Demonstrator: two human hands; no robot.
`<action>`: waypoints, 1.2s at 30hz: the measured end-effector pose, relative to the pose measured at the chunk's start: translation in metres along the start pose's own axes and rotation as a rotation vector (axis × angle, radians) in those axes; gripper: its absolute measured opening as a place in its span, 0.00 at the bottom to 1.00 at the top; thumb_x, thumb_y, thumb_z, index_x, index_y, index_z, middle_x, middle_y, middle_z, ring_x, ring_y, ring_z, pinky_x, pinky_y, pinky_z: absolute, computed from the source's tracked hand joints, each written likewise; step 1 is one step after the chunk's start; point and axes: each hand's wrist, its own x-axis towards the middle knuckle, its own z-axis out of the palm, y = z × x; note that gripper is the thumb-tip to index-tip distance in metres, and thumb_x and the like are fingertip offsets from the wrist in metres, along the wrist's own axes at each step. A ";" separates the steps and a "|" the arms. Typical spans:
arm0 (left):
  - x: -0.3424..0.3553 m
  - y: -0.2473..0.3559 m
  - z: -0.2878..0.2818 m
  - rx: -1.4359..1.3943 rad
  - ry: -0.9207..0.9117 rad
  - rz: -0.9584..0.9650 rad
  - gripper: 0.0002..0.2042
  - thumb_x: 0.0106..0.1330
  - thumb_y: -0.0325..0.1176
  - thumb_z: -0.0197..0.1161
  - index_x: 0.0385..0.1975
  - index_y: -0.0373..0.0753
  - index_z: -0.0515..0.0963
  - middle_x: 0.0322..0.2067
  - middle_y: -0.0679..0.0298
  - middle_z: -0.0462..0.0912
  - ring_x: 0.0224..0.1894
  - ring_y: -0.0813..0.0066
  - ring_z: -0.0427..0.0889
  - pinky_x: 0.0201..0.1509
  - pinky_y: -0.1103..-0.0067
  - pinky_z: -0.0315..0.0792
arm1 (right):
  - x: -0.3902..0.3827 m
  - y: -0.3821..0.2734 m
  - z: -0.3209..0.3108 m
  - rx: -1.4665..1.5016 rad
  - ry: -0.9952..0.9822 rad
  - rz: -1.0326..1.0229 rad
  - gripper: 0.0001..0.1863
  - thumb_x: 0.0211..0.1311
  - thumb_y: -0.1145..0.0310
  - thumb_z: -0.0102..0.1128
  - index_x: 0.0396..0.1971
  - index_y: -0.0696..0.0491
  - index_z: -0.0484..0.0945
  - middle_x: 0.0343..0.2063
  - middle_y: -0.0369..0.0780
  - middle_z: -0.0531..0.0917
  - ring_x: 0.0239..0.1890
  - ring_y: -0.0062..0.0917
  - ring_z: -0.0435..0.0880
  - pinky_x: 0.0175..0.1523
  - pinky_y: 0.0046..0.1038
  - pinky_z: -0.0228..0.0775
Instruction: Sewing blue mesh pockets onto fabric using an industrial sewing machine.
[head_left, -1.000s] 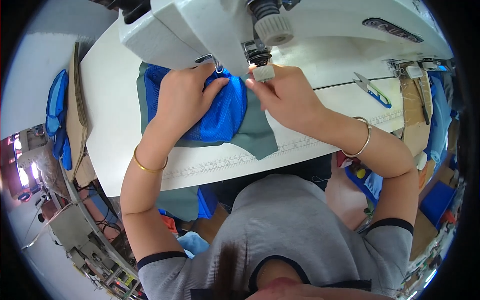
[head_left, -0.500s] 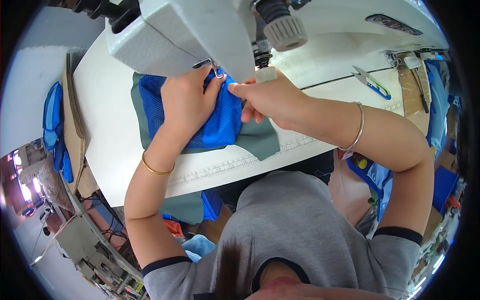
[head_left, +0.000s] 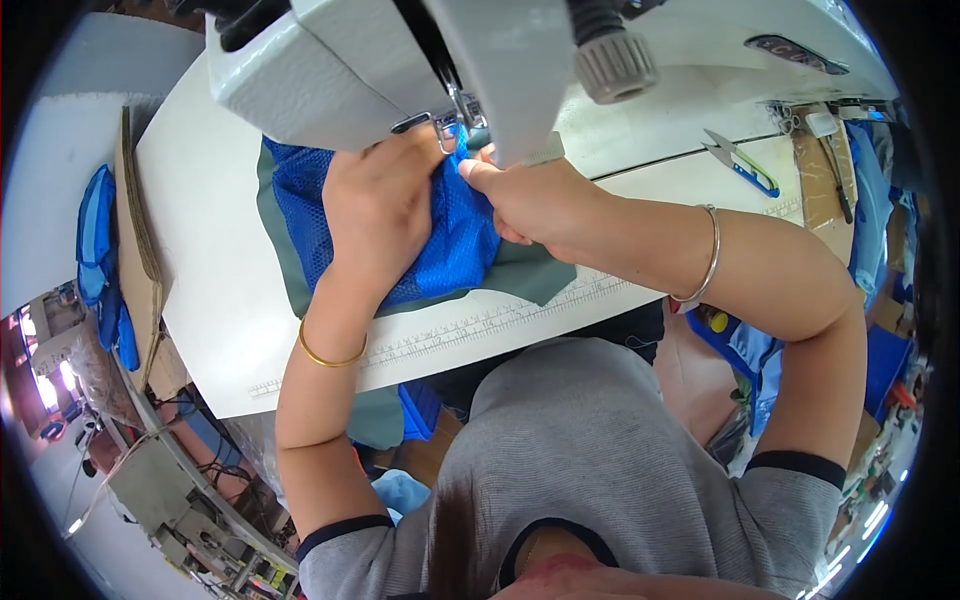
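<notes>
A blue mesh fabric piece point(head_left: 455, 235) lies over a dark green cloth point(head_left: 535, 278) beneath the head of a white sewing machine point(head_left: 330, 75). My left hand point(head_left: 380, 200) rests on the mesh with its fingers curled into it beside the metal presser foot point(head_left: 455, 128); the fingertips are partly hidden under the machine head. My right hand point(head_left: 535, 200) pinches the blue mesh edge between thumb and fingers, just right of the presser foot. Part of this hand is covered by the machine too.
Thread snips point(head_left: 742, 165) lie to the right on the white table point(head_left: 640, 180). Beyond them are a dark-handled tool point(head_left: 838, 180) and brown card. A printed ruler scale point(head_left: 470, 333) runs along the near edge. Blue fabric pieces point(head_left: 95, 250) lie at far left beside brown cardboard point(head_left: 135, 250).
The blue mesh and green cloth have shifted slightly right. My left wrist has moved right, and the fabric edge now bunches at the presser foot, with my right fingers closer to it.
</notes>
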 end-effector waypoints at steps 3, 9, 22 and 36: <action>0.007 0.009 -0.011 0.056 -0.061 0.134 0.13 0.57 0.27 0.66 0.43 0.38 0.86 0.39 0.61 0.87 0.38 0.60 0.83 0.46 0.68 0.72 | 0.005 0.009 0.001 0.099 0.027 -0.044 0.12 0.73 0.70 0.51 0.27 0.56 0.71 0.18 0.37 0.73 0.16 0.23 0.72 0.21 0.31 0.62; 0.001 0.015 -0.008 0.220 -0.092 0.176 0.14 0.56 0.32 0.67 0.42 0.40 0.86 0.46 0.64 0.85 0.49 0.62 0.79 0.55 0.67 0.68 | 0.003 0.014 -0.001 -0.136 0.039 -0.082 0.16 0.72 0.70 0.51 0.22 0.58 0.76 0.14 0.38 0.77 0.13 0.23 0.74 0.21 0.29 0.66; -0.004 0.026 -0.006 0.231 -0.103 0.097 0.14 0.60 0.34 0.66 0.45 0.42 0.87 0.47 0.67 0.85 0.50 0.60 0.77 0.55 0.67 0.69 | -0.016 0.072 -0.024 -1.299 0.451 -1.229 0.20 0.61 0.61 0.65 0.47 0.59 0.83 0.51 0.42 0.83 0.56 0.35 0.80 0.60 0.41 0.72; -0.007 0.024 0.000 0.206 -0.045 0.072 0.12 0.57 0.33 0.66 0.41 0.43 0.87 0.47 0.68 0.84 0.50 0.60 0.77 0.54 0.67 0.70 | -0.018 0.075 -0.036 -1.409 0.362 -1.141 0.27 0.61 0.60 0.66 0.58 0.58 0.78 0.61 0.41 0.79 0.66 0.36 0.72 0.73 0.46 0.59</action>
